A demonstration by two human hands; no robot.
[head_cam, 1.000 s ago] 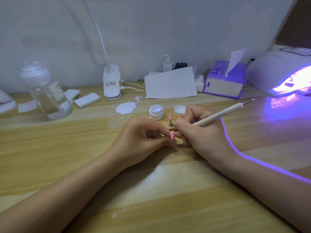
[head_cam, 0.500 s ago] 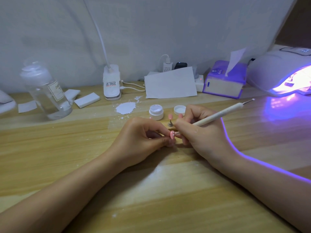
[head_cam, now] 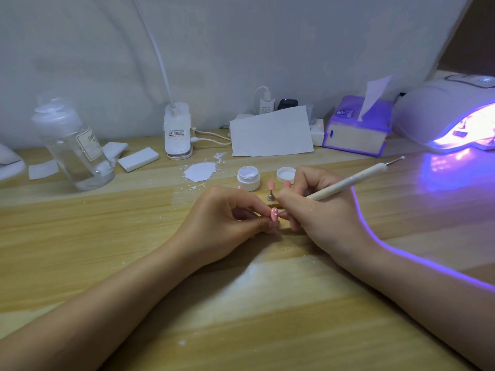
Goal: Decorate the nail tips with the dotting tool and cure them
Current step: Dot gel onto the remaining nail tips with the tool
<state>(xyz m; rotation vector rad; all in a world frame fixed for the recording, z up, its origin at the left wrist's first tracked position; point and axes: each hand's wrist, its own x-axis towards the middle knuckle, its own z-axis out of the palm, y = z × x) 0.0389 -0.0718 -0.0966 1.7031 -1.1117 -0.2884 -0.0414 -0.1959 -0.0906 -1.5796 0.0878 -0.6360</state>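
Both forearms bare up to the frame edge, no sleeves, no watch, bracelet or rings showing. Left hand (head_cam: pixel 227 223) and right hand (head_cam: pixel 318 210): fingernails look short and plain where visible, mostly hidden by curled fingers. Thin violet rim of light runs along the right forearm's outer edge, on the side toward the lit nail lamp (head_cam: pixel 450 113).

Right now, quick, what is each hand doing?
Left hand: closed, pinching a pink nail tip that has white dots on it.
Right hand: closed, holding the dotting tool like a pen, its lower end at the nail tip.
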